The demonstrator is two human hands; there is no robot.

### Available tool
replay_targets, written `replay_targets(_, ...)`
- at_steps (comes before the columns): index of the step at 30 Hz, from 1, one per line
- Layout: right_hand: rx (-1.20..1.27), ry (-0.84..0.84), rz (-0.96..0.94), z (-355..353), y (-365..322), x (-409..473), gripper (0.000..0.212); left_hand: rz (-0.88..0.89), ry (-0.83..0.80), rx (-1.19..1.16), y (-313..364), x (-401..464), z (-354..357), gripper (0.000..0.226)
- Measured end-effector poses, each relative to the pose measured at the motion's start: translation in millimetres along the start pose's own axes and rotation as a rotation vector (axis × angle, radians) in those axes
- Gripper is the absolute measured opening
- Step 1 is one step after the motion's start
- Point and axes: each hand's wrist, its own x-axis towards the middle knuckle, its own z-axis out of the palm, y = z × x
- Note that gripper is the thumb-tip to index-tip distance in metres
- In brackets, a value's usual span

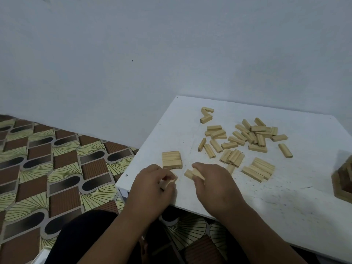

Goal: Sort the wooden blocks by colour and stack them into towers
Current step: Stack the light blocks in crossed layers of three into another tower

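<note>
Sitting at a low white table [285,197] against a pale blue wall [133,54]; patterned floor mat [47,178] on the left, a knee in dark fabric [85,235] under the left forearm. Darker wooden stack [344,180] cut off by the right frame edge, can't tell what it is.

Nothing between the hands and the loose blocks.

Left hand [152,185] at the table's near-left corner, fingers curled round one light wooden block [170,182]. Right hand [215,183] just beside it, fingers pinching a second block [189,174], its end poking out toward the left hand. The two hands are close but not touching.

Flat stack [171,159] of side-by-side blocks just beyond the hands, nearly touching the left fingertips; looks like two layers, exact count unclear.

Second neat group [259,169] of roughly five blocks lies right of the right hand. Main loose pile [249,135] farther back at mid-table, a few dozen blocks, too overlapped to count. Three blocks [206,115] sit apart at the far edge, and a single block [285,150] on the right of the pile.

All visible blocks are the same pale wood colour.
</note>
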Motion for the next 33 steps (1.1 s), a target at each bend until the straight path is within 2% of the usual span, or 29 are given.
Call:
replay_targets(5, 0.242, 0.071, -0.038, 6.3, -3.6, -5.5, 0.04, 0.006, -0.041, 0.046, -2.2, -0.9, 3.6, 0.014)
replay_targets(8, 0.219, 0.163, -0.041, 7.3, 4.5, -0.1, 0.038, 0.044, -0.075, 0.043, -5.0, 0.6, 5.3, 0.029)
replay_targets(11, 0.128, 0.147, 0.036, 10.9, 9.7, 4.6, 0.045, 0.05, -0.082, 0.049, -6.8, -0.1, 6.7, 0.024)
replay_targets(14, 0.137, 0.119, 0.104, 15.7, 9.5, 5.1, 0.049, 0.047, -0.083, 0.055, -6.0, -0.5, 7.8, 0.024)
replay_targets(18, 0.232, 0.149, -0.005, 16.5, 9.7, 3.8, 0.035, 0.059, -0.064, 0.028, -5.4, -0.5, 8.2, 0.023)
replay_targets(20, 0.267, 0.115, -0.079, 14.4, 11.8, 3.8, 0.027, 0.063, -0.076, 0.026, -5.3, -0.4, 7.5, 0.026)
replay_targets(22, 0.31, 0.044, -0.117, 9.5, 15.4, 3.6, 0.029, 0.075, -0.096, 0.031, -5.6, 0.6, 6.9, 0.03)
replay_targets(27, 0.37, -0.21, -0.068, -2.8, 19.8, 5.7, 0.063, 0.093, -0.139, 0.082, -8.6, 4.3, 6.9, 0.037)
replay_targets(33, 0.392, -0.235, -0.083, -2.3, 18.1, 7.8, 0.056, 0.094, -0.144, 0.046, -10.0, 5.3, 5.9, 0.03)
